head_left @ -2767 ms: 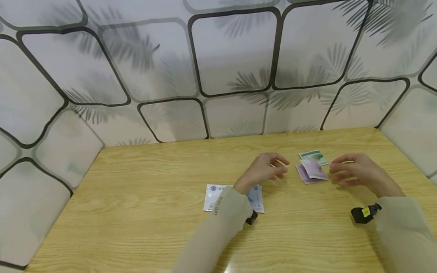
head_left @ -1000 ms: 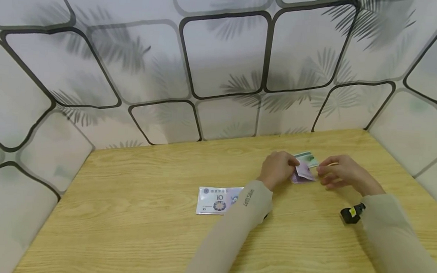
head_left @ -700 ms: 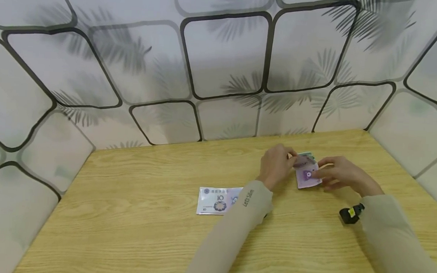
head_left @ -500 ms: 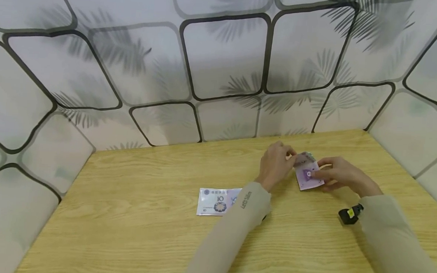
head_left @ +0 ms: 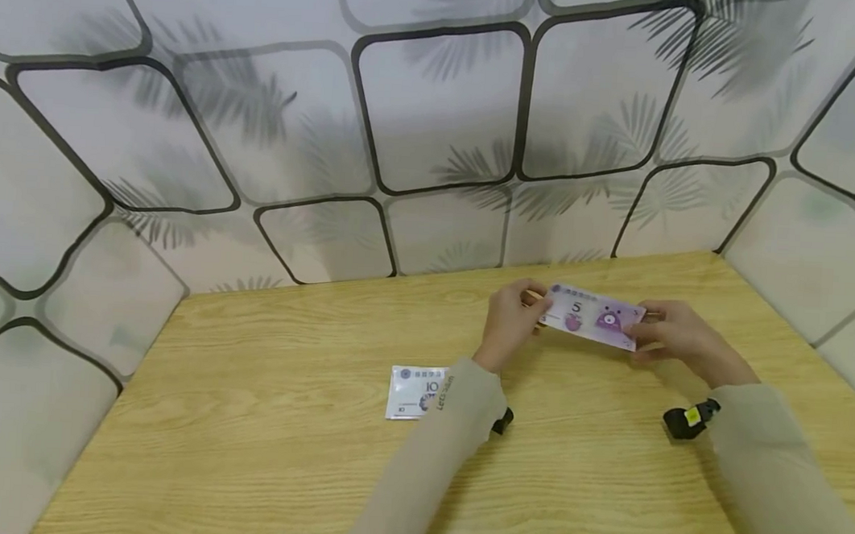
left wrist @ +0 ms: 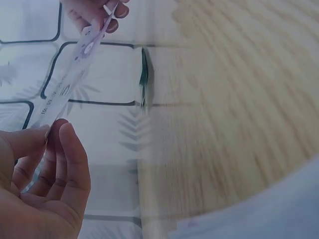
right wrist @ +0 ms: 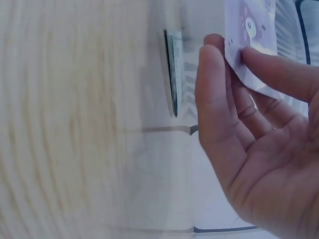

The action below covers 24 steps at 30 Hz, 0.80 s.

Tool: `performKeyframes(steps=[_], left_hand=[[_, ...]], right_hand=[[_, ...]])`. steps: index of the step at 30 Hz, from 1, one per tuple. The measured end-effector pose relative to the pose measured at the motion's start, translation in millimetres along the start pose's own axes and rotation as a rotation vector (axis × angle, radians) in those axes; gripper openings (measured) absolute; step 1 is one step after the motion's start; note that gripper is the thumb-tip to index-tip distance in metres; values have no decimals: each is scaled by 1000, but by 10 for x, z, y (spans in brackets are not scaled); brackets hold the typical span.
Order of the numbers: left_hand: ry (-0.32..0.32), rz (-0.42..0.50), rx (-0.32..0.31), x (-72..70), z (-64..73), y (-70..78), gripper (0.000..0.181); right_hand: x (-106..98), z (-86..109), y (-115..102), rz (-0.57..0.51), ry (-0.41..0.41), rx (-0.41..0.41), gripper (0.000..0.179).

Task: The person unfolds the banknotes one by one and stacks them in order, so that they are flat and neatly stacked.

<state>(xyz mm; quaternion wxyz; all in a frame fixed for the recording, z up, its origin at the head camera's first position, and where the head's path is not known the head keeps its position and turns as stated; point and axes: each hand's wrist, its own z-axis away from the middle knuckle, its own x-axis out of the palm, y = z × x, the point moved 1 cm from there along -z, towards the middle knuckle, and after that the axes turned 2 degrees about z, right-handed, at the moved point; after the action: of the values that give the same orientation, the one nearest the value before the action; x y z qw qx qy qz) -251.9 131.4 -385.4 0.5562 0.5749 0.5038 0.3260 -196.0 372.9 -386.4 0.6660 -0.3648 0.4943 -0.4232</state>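
Observation:
A purple play banknote (head_left: 592, 317) marked 5 is stretched flat between my hands, raised off the table and facing me. My left hand (head_left: 509, 323) pinches its left end between thumb and fingers; the left wrist view has this hand (left wrist: 47, 179) at lower left. At the other end, my right hand (head_left: 687, 335) grips the note's corner, thumb in front and fingers behind. A folded green banknote (right wrist: 174, 74) lies on the table beyond; the purple note hides it in the head view. Partly under my left forearm lies a pale banknote (head_left: 409, 393) marked 10.
The wood-grain table (head_left: 258, 452) meets a patterned cloth wall (head_left: 443, 106) at the back, with more of it at both sides. A small black device (head_left: 688, 419) sits at my right wrist, and another (head_left: 502, 422) at my left.
The folded purple note, first lying by the green one, was taken up by both hands and opened out. My left hand has since drawn back leftward, pulling it straight.

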Motion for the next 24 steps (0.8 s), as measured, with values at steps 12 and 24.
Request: performKeyframes(steps=[12,24], left_hand=[[-48,144,-130,-185,22,-32,12],[-71,141,-160,-368,46,-72,20]], right_hand=[[-53,17,-24,-144,58,-46,8],[-10,-4,-30,-226,10,-114,26]])
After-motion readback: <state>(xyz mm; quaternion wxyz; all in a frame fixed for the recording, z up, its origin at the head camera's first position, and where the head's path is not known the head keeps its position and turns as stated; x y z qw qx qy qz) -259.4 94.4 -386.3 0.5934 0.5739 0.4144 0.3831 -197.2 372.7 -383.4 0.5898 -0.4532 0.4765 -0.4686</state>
